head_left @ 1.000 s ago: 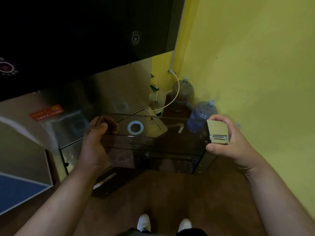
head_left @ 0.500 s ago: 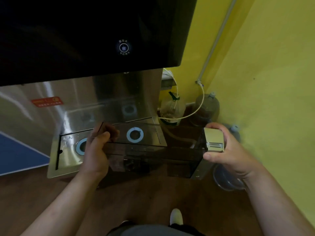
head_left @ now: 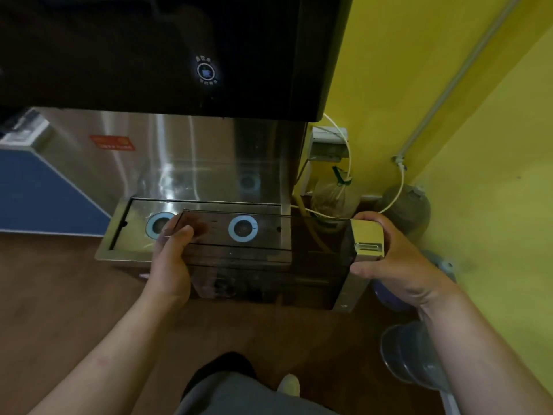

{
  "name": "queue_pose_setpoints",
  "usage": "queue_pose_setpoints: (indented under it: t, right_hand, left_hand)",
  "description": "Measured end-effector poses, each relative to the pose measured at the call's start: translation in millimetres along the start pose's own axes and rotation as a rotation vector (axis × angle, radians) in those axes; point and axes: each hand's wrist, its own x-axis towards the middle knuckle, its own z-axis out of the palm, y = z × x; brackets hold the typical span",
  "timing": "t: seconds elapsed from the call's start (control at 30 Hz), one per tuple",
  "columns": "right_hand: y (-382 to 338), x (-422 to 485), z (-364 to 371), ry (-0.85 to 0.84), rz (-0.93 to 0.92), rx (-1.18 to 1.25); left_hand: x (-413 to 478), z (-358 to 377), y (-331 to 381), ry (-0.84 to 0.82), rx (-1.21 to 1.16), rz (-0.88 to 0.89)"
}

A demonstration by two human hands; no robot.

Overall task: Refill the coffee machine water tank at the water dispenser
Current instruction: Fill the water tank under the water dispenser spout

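Evidently rigid, smooth and still light, the water tank (head_left: 266, 259) hung level just before the dispenser tray (head_left: 119, 235) — left hand (head_left: 172, 262) and right hand (head_left: 395, 259) closed on its ends.

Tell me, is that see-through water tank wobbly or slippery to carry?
Probably stiff: the tank keeps straight edges while the left hand and right hand hold its two ends. It looks empty, so likely light now. Its smooth, shiny walls could be slippery, which may be why both hands hold it.
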Motion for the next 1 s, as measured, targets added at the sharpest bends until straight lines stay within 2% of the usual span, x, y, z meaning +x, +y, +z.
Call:
queue_pose_setpoints:
  t: [0.13,0.5,0.67,0.73,0.8,0.93,1.0]
  right_hand:
    - [0,23,3,-0.055,-0.007,0.082]
    - [-13,90,10,-0.076,-0.025,0.059]
    - [-14,117,7,-0.051,-0.021,0.049]
    - [-17,124,4,-0.049,-0.016,0.055]
    - [-20,129,0,-0.043,-0.019,0.042]
    - [-22,138,-10,-0.070,-0.039,0.002]
    - [-22,141,-13,-0.077,-0.052,-0.002]
  left_hand:
    - [6,1,10,0.033,0.028,0.009]
    - [56,-4,39,0.062,0.004,-0.052]
    - [70,-6,48,0.154,0.052,-0.065]
    - [65,-2,54,0.230,0.108,0.040]
    - [54,5,62,0.253,0.215,0.252]
    - [42,26,84,0.105,0.722,0.826]
    - [44,38,95,0.030,0.951,0.977]
